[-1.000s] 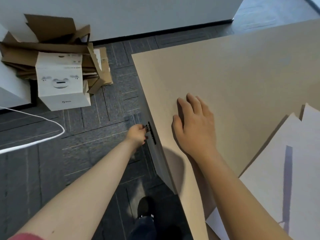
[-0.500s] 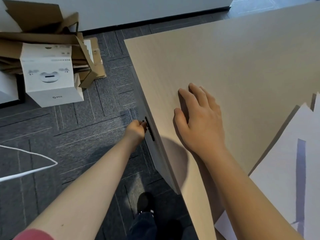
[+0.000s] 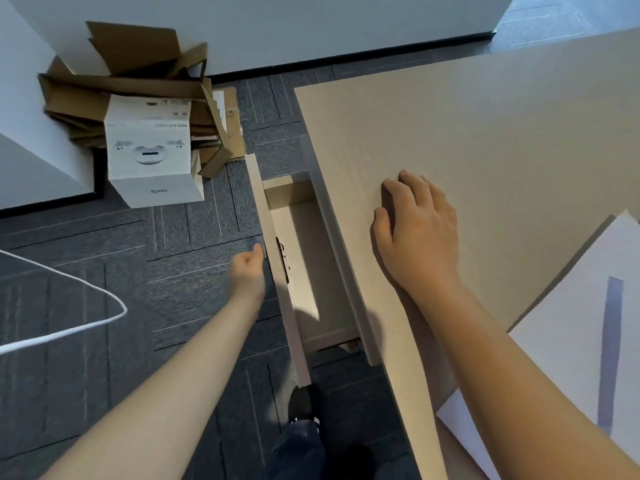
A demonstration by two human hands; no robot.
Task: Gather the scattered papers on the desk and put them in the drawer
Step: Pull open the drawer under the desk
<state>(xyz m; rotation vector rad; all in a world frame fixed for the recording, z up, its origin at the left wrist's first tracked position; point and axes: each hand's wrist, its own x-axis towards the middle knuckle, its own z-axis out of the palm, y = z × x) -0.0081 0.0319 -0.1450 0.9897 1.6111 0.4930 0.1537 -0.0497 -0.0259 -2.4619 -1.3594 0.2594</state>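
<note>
Nearest me on the right, the papers (image 3: 571, 341) are lying on the desk (image 3: 485, 140), partly under my forearm. My right hand (image 3: 417, 233) is flat on the desktop, fingers spread, holding nothing. My left hand (image 3: 247, 268) is curled shut at the handle on the drawer (image 3: 301, 244) front, fingers hidden so can't tell how they wrap it. Drawer's pulled out, nothing inside. Farther left, a white box (image 3: 150, 157) sits on the floor against a cardboard pile (image 3: 138, 74).
</note>
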